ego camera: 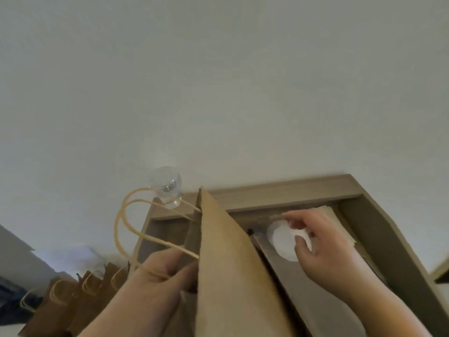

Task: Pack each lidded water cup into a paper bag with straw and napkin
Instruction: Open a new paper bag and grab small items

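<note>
Brown paper bag (230, 263), gripped near its handles by the left hand (160, 271). Right hand (323, 249) pinches the white round stack (281, 242) in the wooden tray (388, 239); probably the napkin pick. Lidded cup (167, 187) stands at the tray's far left corner. Next: separate one piece and carry it to the bag's mouth.

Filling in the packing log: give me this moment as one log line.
left hand: grips paper bag | right hand: grasps white round lid in wooden tray | clear cup: outside bag

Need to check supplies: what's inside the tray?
A white disc that the right hand grips, with pale sheets behind it. The bag hides the middle of the tray.
</note>
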